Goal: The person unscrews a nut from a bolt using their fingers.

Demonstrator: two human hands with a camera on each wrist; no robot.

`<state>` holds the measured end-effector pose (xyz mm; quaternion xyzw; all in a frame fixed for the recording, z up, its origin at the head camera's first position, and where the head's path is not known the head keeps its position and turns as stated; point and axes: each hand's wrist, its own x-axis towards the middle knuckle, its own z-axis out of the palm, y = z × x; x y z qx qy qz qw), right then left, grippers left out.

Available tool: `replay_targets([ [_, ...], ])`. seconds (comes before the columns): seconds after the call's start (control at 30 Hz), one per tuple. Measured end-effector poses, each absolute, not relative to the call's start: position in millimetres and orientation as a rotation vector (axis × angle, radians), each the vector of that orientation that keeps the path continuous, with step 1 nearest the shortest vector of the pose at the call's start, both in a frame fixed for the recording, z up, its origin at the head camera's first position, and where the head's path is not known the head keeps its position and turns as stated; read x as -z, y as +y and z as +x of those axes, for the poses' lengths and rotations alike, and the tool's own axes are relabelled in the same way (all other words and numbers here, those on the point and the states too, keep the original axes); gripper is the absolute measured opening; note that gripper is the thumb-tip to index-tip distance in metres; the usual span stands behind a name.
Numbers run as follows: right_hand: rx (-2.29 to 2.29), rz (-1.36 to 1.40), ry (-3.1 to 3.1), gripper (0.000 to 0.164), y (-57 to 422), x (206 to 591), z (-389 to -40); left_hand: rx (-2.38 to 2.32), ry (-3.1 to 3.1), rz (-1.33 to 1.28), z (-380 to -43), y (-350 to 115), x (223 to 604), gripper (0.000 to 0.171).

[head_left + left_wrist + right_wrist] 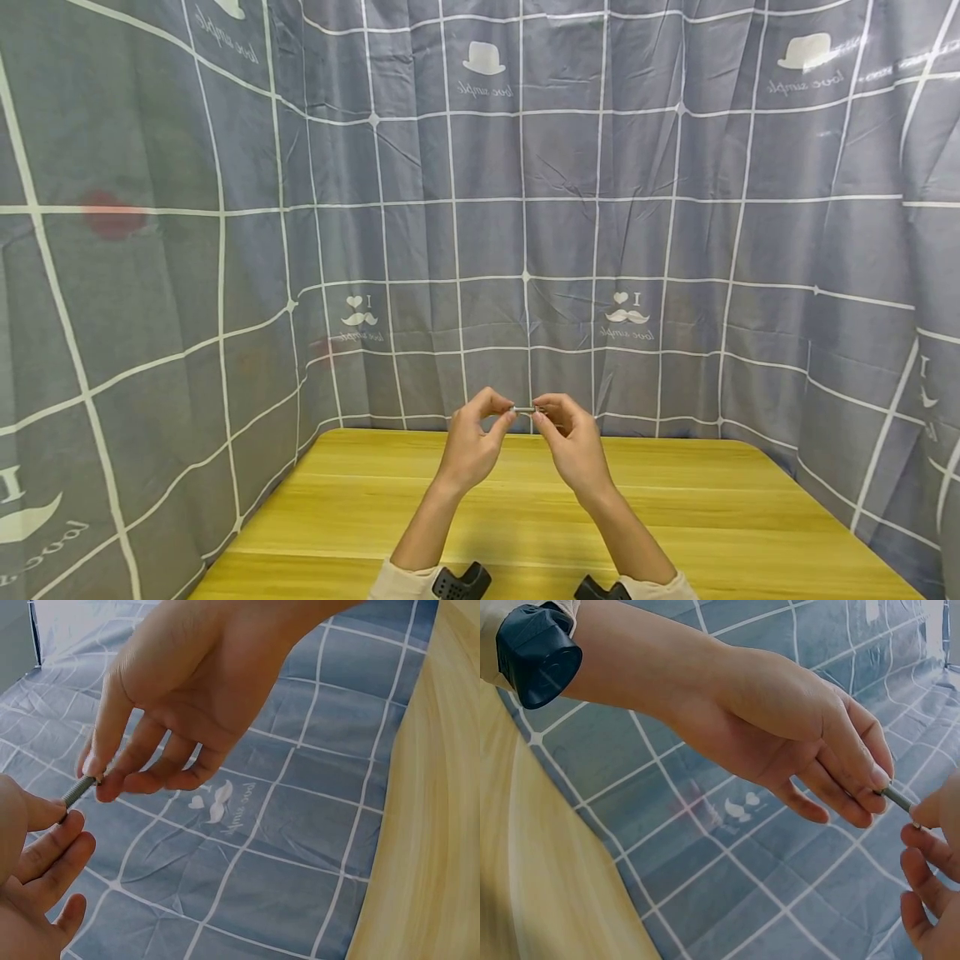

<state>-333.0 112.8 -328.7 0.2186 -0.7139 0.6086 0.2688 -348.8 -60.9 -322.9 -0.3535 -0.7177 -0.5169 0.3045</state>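
Observation:
A small grey metal screw (525, 409) lies level between my two hands, held up in front of me over the table's far edge. Thumb and index finger of my left hand (468, 448) pinch one end, while those of my right hand (579, 454) pinch the other. Ridges like a thread show along the shaft of the screw (77, 792) in the left wrist view. Fingertips cover both ends. In the right wrist view the left hand (780, 727) has its other fingers loosely bent below the screw (897, 799).
The yellow wood-grain table (360, 500) spreads beneath my forearms. A grey-blue curtain (562, 242) with a white grid hangs behind it and along both sides. A black wrist camera (538, 656) sits on the left wrist, by a pale sleeve.

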Motion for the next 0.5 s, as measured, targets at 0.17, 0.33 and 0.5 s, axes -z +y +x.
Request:
replay_targets([
  [0.17, -1.648, 0.586, -1.939, 0.027, 113.3, 328.2, -332.8, 1.354, -1.876, -0.948, -349.9, -60.3, 324.2, 0.007],
  [0.33, -1.647, 0.552, -1.96, 0.024, 113.3, 327.8, -332.1, 1.35, -1.884, -0.942, -348.8, -60.6, 323.6, 0.007],
  [0.5, -1.662, 0.601, -1.931, 0.017, 113.0, 328.0, -332.6, 1.353, -1.899, -0.927, -348.5, -61.4, 322.8, 0.005],
])
